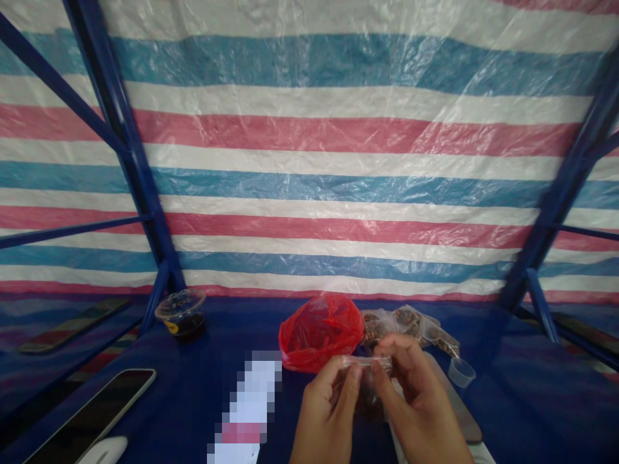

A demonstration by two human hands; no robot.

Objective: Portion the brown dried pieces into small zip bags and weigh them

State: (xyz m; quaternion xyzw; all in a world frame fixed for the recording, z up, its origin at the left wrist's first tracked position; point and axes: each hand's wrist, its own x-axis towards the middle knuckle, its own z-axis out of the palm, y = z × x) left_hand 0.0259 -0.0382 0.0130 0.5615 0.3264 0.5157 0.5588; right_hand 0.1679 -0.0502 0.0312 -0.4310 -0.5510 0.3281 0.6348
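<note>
Both hands meet over a small clear plastic bag (370,398) with dark contents at its bottom. My left hand (329,409) pinches one end of the bag's top edge between thumb and fingers. My right hand (418,403) pinches the other end, its thumb close to the left thumb. A red plastic bag (319,332) stands open just behind the hands. Several clear bags with brown pieces (411,319) lie beyond my right hand. Partly hidden under that hand is a flat grey-and-white device (459,403).
A small clear cup (461,372) stands to the right. On the left are a lidded cup of dark liquid (184,316), a phone (97,415) and a white rounded object (104,450). Blue frame posts (130,154) and a striped sheet (338,180) bound the blue table (227,335).
</note>
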